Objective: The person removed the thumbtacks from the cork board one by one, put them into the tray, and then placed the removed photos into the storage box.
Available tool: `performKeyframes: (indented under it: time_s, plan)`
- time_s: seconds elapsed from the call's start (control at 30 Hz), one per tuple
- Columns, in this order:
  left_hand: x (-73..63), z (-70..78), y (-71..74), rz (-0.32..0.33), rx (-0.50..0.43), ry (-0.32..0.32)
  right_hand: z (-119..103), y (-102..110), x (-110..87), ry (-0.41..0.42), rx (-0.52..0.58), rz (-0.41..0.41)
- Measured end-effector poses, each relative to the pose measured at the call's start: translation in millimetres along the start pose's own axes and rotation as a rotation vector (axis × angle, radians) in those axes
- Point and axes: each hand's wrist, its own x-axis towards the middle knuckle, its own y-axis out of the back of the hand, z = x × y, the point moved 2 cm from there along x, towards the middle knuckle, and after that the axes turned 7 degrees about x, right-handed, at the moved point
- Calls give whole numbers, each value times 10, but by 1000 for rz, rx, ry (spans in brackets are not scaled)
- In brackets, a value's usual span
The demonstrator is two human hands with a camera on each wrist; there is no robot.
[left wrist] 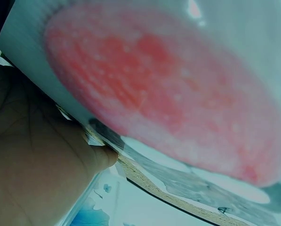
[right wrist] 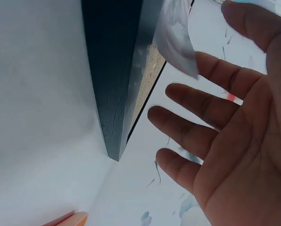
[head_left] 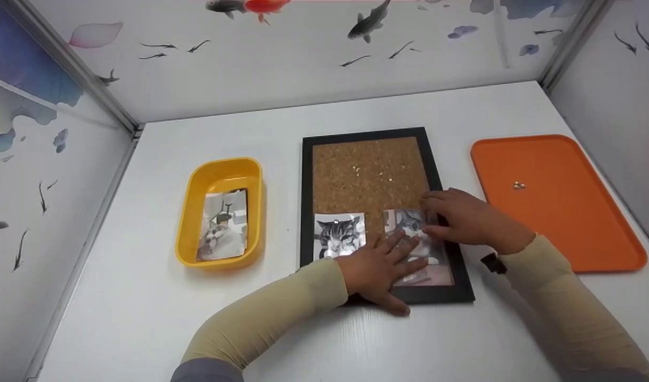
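My left hand lies with spread fingers across a glossy cat photo on the lower right of a black-framed cork board. My right hand is at that photo's upper right corner, over the frame's right side. In the right wrist view, a lifted, bent corner of the photo meets the index fingertip, while the thumb stands apart. Beside the left hand is a tabby cat photo, with a small shiny pin at its top. A pink oval on a glossy print fills the left wrist view, blurred.
To the left stands a yellow bin with more cat photos inside. An orange tray lies to the right, holding several small metal pins. Small gold specks dot the upper cork. Printed panels wall the white table at back and sides.
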Motion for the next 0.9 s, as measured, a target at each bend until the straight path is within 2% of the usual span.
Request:
performKeyframes:
  time_s: [0.17,0.37,0.53,0.63,0.8,0.9]
  plan:
    - [9,7,-11,-9,14,6,-61,2,-53,-7,143,-13]
    - [7,17,-7,-9,26,11,-139,-10,-93,82,325,-44]
    - [22,18,-19,-13,30,13,-184,-32,-129,61,480,-98]
    - [29,16,-25,-27,26,13,-193,-45,-150,38,525,-105]
    - [31,19,-27,-29,38,15,-180,-51,-162,16,529,-76]
    - [25,16,-20,-18,50,12,-153,-50,-158,-21,587,-64]
